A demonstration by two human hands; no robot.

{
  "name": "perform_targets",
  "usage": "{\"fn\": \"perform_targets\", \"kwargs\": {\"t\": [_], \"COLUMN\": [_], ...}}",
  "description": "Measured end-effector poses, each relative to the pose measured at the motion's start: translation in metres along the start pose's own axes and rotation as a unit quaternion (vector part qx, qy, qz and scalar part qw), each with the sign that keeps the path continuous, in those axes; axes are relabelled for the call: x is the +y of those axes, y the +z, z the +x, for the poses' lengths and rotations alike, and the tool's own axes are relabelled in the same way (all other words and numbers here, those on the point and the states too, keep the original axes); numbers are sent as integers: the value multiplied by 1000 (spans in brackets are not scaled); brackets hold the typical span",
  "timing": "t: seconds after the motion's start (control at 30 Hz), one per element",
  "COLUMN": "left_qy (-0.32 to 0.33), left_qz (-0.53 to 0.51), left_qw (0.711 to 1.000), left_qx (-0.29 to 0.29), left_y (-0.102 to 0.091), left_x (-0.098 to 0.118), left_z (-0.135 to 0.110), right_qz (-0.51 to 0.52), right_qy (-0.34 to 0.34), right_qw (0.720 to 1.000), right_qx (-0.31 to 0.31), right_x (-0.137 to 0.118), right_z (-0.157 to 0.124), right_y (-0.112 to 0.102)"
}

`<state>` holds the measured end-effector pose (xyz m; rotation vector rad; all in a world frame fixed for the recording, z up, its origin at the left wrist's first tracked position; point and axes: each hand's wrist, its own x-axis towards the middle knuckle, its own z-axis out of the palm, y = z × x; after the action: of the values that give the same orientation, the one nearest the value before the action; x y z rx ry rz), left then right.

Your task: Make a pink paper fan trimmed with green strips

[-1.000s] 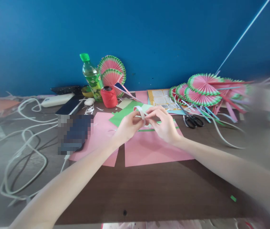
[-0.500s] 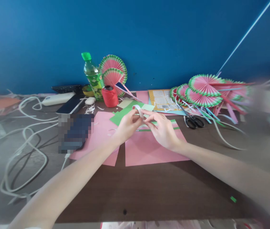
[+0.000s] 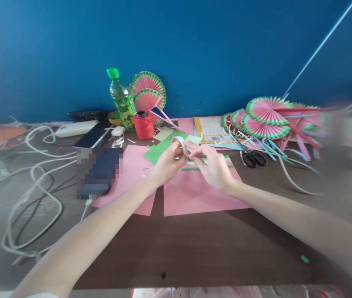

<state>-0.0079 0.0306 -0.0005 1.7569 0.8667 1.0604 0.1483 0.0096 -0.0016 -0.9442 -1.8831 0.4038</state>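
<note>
My left hand (image 3: pixel 167 162) and my right hand (image 3: pixel 213 165) meet above the pink paper sheets (image 3: pixel 194 194) in the middle of the brown table. Between them I hold a small white roll of tape (image 3: pixel 180 143). The left fingers pinch the roll from the left. My right thumb and forefinger pinch at its right side. Green paper sheets (image 3: pixel 160 150) lie just behind the hands.
Black scissors (image 3: pixel 252 158) lie right of my hands. Pink-and-green paper fans (image 3: pixel 266 114) and coloured strips pile at the back right; two more fans (image 3: pixel 148 93) lean on the blue wall beside a green bottle (image 3: pixel 120 99) and a red thread spool (image 3: pixel 143 125). White cables (image 3: pixel 33 194) loop at left.
My hands have stayed together on the tape roll, with the right fingers shifting slightly along it. Nothing else has moved.
</note>
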Motion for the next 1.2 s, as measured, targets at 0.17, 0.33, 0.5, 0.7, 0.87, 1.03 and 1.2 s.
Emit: {"fn": "perform_targets", "kwargs": {"t": [0.17,0.33,0.5,0.7,0.87,1.03,1.2], "left_qy": [-29,-24,-41,-29,-9,-21,-25], "left_qz": [-8,-20,-36,-31,-42,-40,-34], "left_qw": [999,999,999,999,999,999,999], "left_qx": [11,11,1,8,11,21,26], "left_y": [-2,-2,0,0,1,1,-1], "left_x": [6,5,0,1,3,6,7], "left_z": [0,1,1,0,0,-1,0], "right_qz": [33,43,47,7,22,47,83], "right_qy": [-1,0,-17,-64,-59,-55,-43], "right_qw": [999,999,999,997,998,997,994], "right_qx": [-23,-17,19,33,16,-24,-49], "right_x": [1,0,-4,-7,-6,-4,-4], "right_z": [-3,-2,3,2,1,0,1], "right_y": [1,2,-1,-2,-1,0,-1]}}
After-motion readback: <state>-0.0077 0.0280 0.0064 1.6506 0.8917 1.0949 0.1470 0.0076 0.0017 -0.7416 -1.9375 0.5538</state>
